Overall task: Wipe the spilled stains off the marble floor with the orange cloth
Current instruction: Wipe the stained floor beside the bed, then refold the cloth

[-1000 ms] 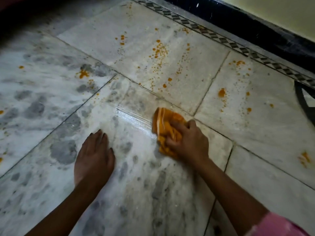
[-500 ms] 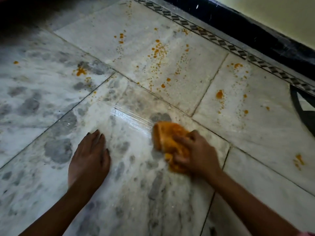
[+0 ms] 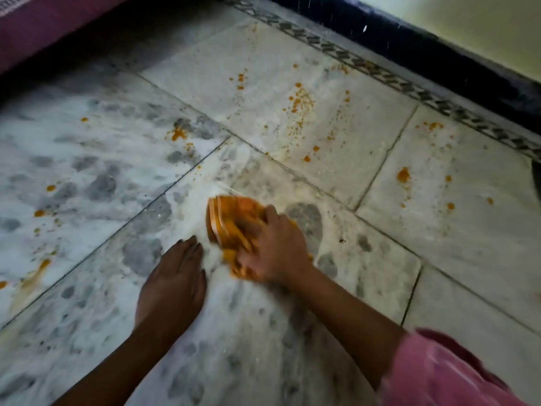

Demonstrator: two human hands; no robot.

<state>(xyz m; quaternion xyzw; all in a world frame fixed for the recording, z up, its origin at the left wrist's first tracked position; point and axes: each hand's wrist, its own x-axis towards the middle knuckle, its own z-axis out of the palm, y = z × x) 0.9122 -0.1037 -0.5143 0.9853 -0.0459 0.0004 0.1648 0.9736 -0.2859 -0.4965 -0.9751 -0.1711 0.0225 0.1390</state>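
My right hand [image 3: 275, 247] presses a crumpled orange cloth [image 3: 225, 221] onto the grey-veined marble floor [image 3: 87, 303], fingers closed over it; the hand is motion-blurred. My left hand [image 3: 172, 282] lies flat on the floor just left of the cloth, palm down, fingers together, holding nothing. Orange stains dot the tiles: a speckled cluster [image 3: 301, 104] on the far tile, a blob [image 3: 403, 174] on the right tile, a splash [image 3: 178, 133] on the left tile, and a smear [image 3: 38, 273] near the left edge.
A patterned border strip [image 3: 380, 74] and dark skirting [image 3: 439, 54] run along the wall at the back right. Maroon fabric [image 3: 44, 19] fills the top left corner. A dark curved object [image 3: 536, 183] sits at the right edge. My pink sleeve [image 3: 439, 373] is at the bottom right.
My right hand has dragged the cloth leftward, close to my left hand. The view has shifted, showing more of the left tiles and the maroon fabric. My left hand stays planted.
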